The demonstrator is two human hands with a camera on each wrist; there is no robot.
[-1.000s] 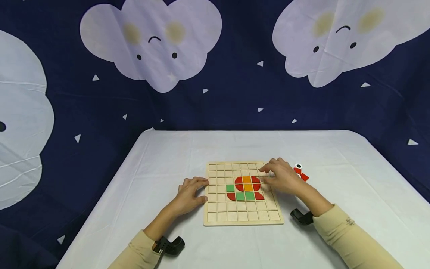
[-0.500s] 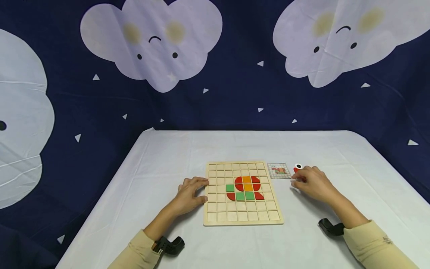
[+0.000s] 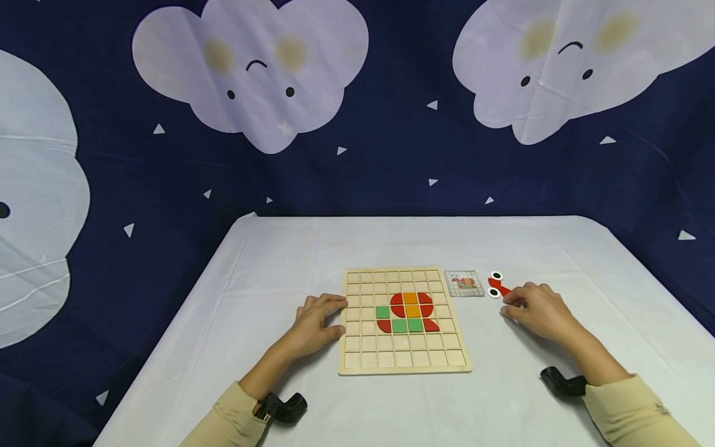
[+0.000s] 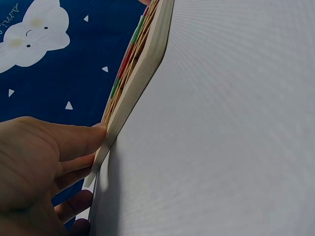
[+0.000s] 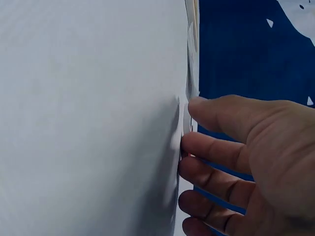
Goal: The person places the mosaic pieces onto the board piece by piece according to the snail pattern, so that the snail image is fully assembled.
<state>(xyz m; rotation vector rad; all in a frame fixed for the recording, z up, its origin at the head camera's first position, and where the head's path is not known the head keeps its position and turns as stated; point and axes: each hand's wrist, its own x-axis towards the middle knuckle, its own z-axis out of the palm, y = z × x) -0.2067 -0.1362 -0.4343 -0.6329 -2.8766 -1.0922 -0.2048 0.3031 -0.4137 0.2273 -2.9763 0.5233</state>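
The wooden grid board (image 3: 404, 360) lies on the table holding red curved tiles (image 3: 397, 305), orange square tiles (image 3: 410, 299) and green square tiles (image 3: 399, 326). My left hand (image 3: 318, 326) touches its left edge, thumb and fingertips apart; the left wrist view shows the thumb against the rim. My right hand (image 3: 542, 311) is low over the table, its fingertips at a loose red tile (image 3: 505, 290). Thumb and index finger stand apart in the right wrist view. Two round white eye tiles with black dots (image 3: 496, 275) lie beside the red tiles, partly overlapping them.
A small printed pattern card (image 3: 465, 284) lies between the board and the loose tiles. White cloth covers the table (image 3: 313, 248). A dark blue curtain with clouds (image 3: 391, 174) hangs behind it. A black device sits at each wrist.
My right hand has moved right, from the board's upper right over the card to the loose red tiles, uncovering the card and the eye tiles. The left hand has stayed at the board's edge.
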